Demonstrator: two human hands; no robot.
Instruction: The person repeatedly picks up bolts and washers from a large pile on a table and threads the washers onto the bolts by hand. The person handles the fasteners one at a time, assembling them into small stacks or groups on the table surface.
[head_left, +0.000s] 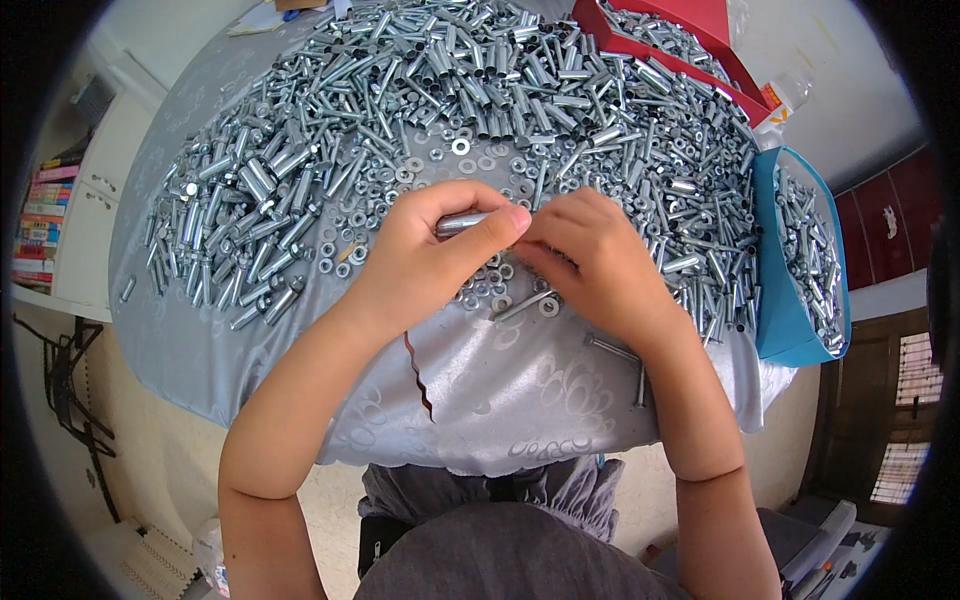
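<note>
My left hand (415, 240) is closed around a shiny metal sleeve (460, 223), which lies across the fingers with the thumb pressed near its right end. Right beside that end, my right hand (598, 255) has its fingertips pinched together; whatever they hold is hidden behind the fingers. Below the hands, a loose bolt (524, 306) rests on the silver-grey tablecloth, next to a washer (549, 307). Many nuts and washers (342, 255) are scattered around and beyond both hands. Two more bolts (612, 347) lie by my right forearm.
A wide heap of metal sleeves and bolts (480, 80) covers the table's far side. Sleeved bolts (235, 190) are piled at left. A red box (745, 98) at the back right and a blue box (783, 320) at the right edge hold metal parts. A plastic bottle (796, 90) stands nearby.
</note>
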